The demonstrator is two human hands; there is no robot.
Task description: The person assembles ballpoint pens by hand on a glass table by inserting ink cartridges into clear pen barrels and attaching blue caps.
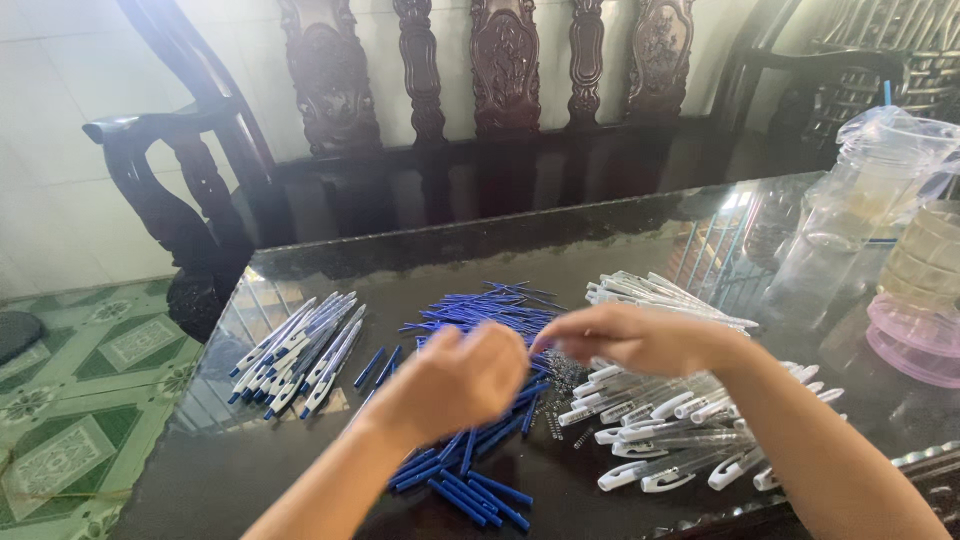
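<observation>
Leftmost, a row of assembled white-and-blue plastic pens point(300, 355) lies on the dark glass-topped table point(640, 235), well apart to the left of the landmark: the loose heap of thin blue plastic ink refills point(480, 310) at table centre. Pens' long axes run roughly from near-left to far-right.

Left hand point(455, 385) hovers directly over the near half of the refill heap, fingers curled narrow; blurred, so cannot tell whether it pinches anything. More refills point(480, 490) spill out from under it toward the near edge, their axes fanning diagonally.

Right hand point(630, 338) sits just right of the heap, fingers drawn together, tips pointing left toward the left hand; grip contents too blurred to tell. Small metal springs point(562, 385) scattered on the table just right of the heap, beneath the gap between the hands.

Right of the heap: clear plastic pen barrels with white clips point(680, 440), lying mostly crosswise, under the right forearm. Left hand is nearer the refills; right hand nearer the barrels.

Far right: clear plastic jugs point(880, 190).
</observation>
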